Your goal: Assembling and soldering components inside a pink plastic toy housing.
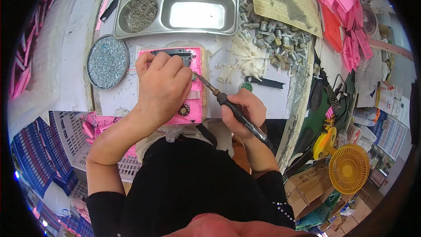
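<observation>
A pink plastic housing [196, 105] lies on the table in front of me, with a black part [177, 55] along its far edge and a small round part [184, 110] near its close edge. My left hand [160, 85] rests over the housing with its fingers pinched together; a thin red wire shows beside them, but what they grip is hidden. In my right hand [245, 112] is a soldering iron [240, 116], held by its black handle. Its bent tip reaches a small metal part [194, 77] inside the housing.
A metal compartment tray [197, 33] with springs stands at the back, and a round dish of screws [107, 61] at left. Small motors [280, 39] and white plastic pieces [245, 57] are heaped at right, near a black strip [265, 82]. A yellow fan [349, 169] stands lower right.
</observation>
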Available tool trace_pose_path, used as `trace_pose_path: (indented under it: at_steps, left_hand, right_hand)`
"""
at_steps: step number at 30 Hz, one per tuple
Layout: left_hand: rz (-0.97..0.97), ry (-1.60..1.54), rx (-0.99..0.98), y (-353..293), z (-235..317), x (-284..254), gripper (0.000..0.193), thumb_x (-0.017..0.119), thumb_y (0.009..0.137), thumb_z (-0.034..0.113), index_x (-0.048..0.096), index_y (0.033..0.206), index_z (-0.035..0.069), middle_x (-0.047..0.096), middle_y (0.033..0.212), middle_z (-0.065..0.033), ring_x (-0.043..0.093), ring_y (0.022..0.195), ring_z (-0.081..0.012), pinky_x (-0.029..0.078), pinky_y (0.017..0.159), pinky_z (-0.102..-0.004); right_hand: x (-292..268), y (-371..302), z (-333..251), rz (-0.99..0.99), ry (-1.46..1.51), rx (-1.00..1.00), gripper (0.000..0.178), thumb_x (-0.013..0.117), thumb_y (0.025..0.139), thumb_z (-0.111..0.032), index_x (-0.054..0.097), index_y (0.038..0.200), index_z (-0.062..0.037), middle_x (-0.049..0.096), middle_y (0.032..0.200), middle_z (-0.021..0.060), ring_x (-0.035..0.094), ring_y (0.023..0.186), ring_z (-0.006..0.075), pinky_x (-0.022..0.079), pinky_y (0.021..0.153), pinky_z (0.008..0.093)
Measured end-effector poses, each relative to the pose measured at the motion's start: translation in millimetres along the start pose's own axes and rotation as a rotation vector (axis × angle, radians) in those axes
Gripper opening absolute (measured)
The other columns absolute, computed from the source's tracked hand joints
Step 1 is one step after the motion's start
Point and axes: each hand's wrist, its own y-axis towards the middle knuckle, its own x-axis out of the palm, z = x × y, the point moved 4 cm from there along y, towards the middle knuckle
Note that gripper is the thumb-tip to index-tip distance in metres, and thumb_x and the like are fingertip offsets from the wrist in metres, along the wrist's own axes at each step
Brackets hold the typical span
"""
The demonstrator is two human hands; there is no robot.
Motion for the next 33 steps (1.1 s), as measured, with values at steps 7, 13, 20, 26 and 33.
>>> trace_pose_path:
  at_steps: [7,13,20,26,33]
  left_hand:
    - [-0.036,-0.023,-0.008,-2.0,-1.9,-0.5,0.014,0.077,0.076,0.013,0.067,0.087,0.014,0.056,0.086,-0.0005,0.057,0.090,-0.0209,0.032,0.096,-0.0455]
    - [-0.030,-0.027,-0.004,-1.7,-2.2,-0.9,0.014,0.077,0.076,0.013,0.068,0.087,0.014,0.056,0.086,-0.0003,0.057,0.089,-0.0210,0.032,0.095,-0.0454]
    - [-0.052,0.015,0.005,-1.1,-1.8,-1.6,0.014,0.077,0.076,0.013,0.067,0.086,0.014,0.056,0.085,-0.0001,0.057,0.088,-0.0210,0.032,0.094,-0.0455]
    - [-0.025,0.001,0.004,-2.1,-2.3,0.2,0.014,0.077,0.077,0.014,0.069,0.089,0.015,0.056,0.085,-0.0003,0.056,0.089,-0.0211,0.032,0.096,-0.0457]
    - [-0.013,-0.117,0.025,-5.3,-13.6,-12.9,0.032,0.080,0.078,0.023,0.067,0.105,0.013,0.061,0.094,-0.0009,0.059,0.098,-0.0228,0.035,0.097,-0.0470]
  right_hand:
    - [0.6,1.4,-3.4,-0.007,0.029,0.014,0.024,0.079,0.083,-0.007,0.064,0.100,-0.0002,0.053,0.067,0.0044,0.046,0.057,0.0144,0.032,0.052,0.0291]
    - [-1.1,3.0,-5.9,0.001,0.028,0.012,0.024,0.079,0.083,-0.007,0.064,0.099,0.0006,0.054,0.068,0.0048,0.046,0.057,0.0144,0.032,0.053,0.0288]
    - [-4.3,0.6,-5.8,0.009,0.024,0.012,0.024,0.078,0.084,-0.007,0.063,0.101,0.0014,0.054,0.069,0.0048,0.045,0.058,0.0137,0.032,0.053,0.0283]
    - [-8.1,0.6,-3.8,0.037,0.009,0.001,0.024,0.079,0.081,-0.007,0.064,0.099,-0.0006,0.053,0.065,0.0046,0.046,0.054,0.0151,0.033,0.050,0.0281]
    - [-11.5,-0.9,-4.4,0.076,-0.004,-0.012,0.023,0.079,0.080,-0.008,0.065,0.097,-0.0006,0.053,0.063,0.0046,0.047,0.052,0.0160,0.033,0.048,0.0285]
